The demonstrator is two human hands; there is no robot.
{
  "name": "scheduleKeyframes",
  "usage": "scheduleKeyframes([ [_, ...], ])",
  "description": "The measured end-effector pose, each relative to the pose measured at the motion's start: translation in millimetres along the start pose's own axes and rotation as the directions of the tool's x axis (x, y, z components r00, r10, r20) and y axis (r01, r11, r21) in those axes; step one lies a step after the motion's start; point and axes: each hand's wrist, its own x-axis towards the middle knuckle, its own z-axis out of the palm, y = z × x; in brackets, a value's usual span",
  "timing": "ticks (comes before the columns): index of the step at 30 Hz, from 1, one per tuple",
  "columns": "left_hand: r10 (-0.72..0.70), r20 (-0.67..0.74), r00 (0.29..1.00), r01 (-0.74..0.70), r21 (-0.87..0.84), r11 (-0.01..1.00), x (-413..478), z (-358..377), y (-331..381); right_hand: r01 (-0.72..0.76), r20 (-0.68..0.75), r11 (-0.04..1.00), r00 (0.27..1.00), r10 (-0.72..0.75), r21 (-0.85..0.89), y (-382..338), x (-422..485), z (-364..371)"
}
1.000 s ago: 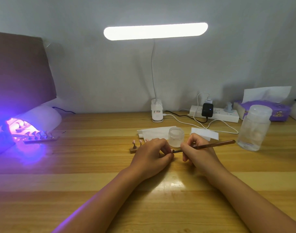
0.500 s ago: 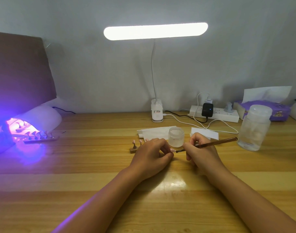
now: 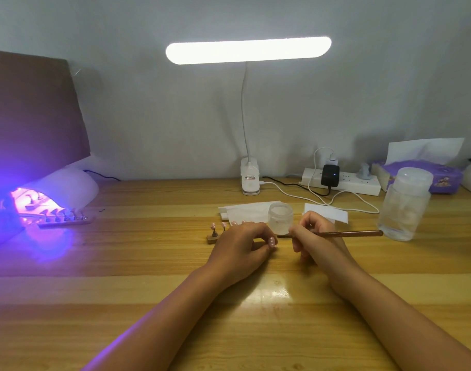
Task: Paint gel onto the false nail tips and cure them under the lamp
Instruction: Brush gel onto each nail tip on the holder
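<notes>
Midway between the surface's left and right edges, the left hand [image 3: 242, 246] pinches a nail tip [image 3: 271, 241], while the right hand [image 3: 316, 236] grips the brush [image 3: 344, 233], its length lying crosswise, bristles aimed left and just beside that tip.

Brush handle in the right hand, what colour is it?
Reddish brown. The brush handle shows best in the head view, gripped by the right hand.
</notes>
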Motion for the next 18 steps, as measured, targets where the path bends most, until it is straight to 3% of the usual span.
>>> scheduleKeyframes([
  [18,-0.025,-0.01,1.0,0.024,-0.043,0.999,-0.3,1.2,-2.8,0.06,0.058,0.992,0.997,-0.054,-0.107,2.5,-0.9,2.4],
])
